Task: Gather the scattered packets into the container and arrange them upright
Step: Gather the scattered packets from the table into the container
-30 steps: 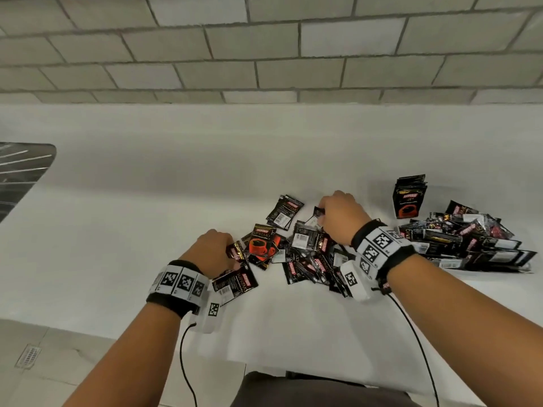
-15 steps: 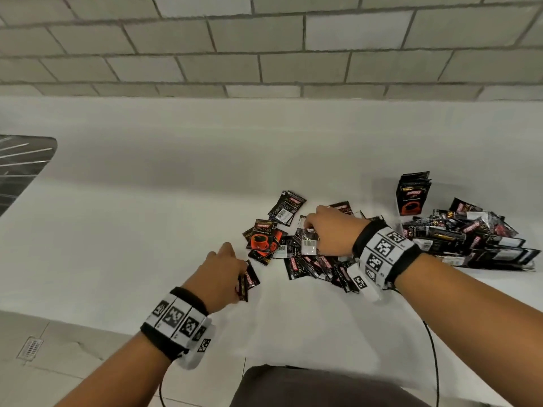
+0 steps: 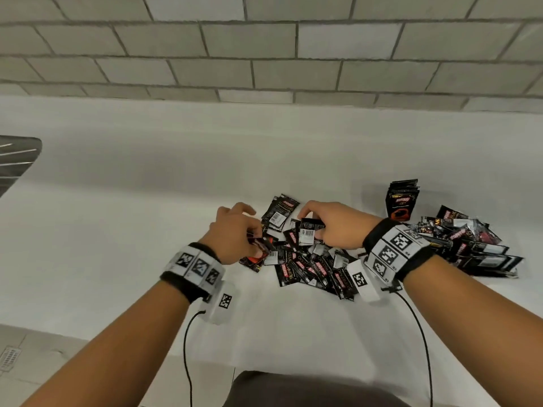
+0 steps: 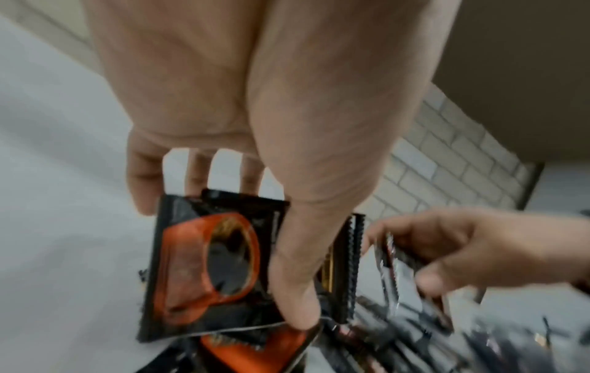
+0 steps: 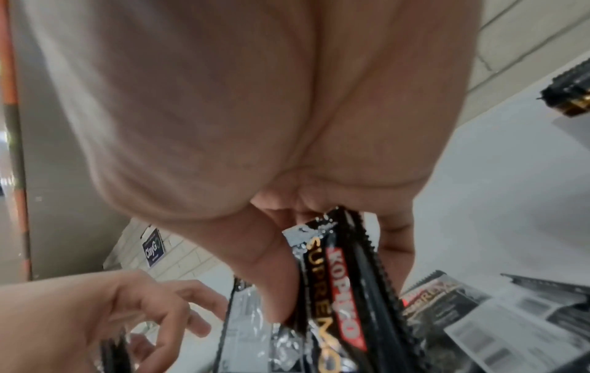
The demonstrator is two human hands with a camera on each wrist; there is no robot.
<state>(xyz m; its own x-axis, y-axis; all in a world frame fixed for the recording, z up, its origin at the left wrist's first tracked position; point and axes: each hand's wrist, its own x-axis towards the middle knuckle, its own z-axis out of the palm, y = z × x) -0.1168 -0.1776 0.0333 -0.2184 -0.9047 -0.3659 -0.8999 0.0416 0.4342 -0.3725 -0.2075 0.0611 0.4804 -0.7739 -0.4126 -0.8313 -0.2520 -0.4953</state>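
Observation:
Several black and red coffee packets (image 3: 311,265) lie scattered on the white counter (image 3: 123,230). My left hand (image 3: 235,233) pinches a small stack of packets (image 4: 210,265) with an orange cup print, thumb on top. My right hand (image 3: 332,224) grips a few black packets (image 5: 338,297), seen edge-on in the right wrist view; one shows a barcode (image 3: 307,232) in the head view. The two hands are close together over the left part of the pile. A bundle of packets (image 3: 402,201) stands upright at the back right.
A second heap of packets and long black sachet strips (image 3: 476,245) lies at the right. A dark sink drainer (image 3: 14,160) sits at the far left. A grey brick wall (image 3: 264,54) rises behind the counter, whose front edge is near my body.
My left hand has moved up and right from the counter's front to the pile, still holding its packets. My right hand has lifted a barcode packet off the pile.

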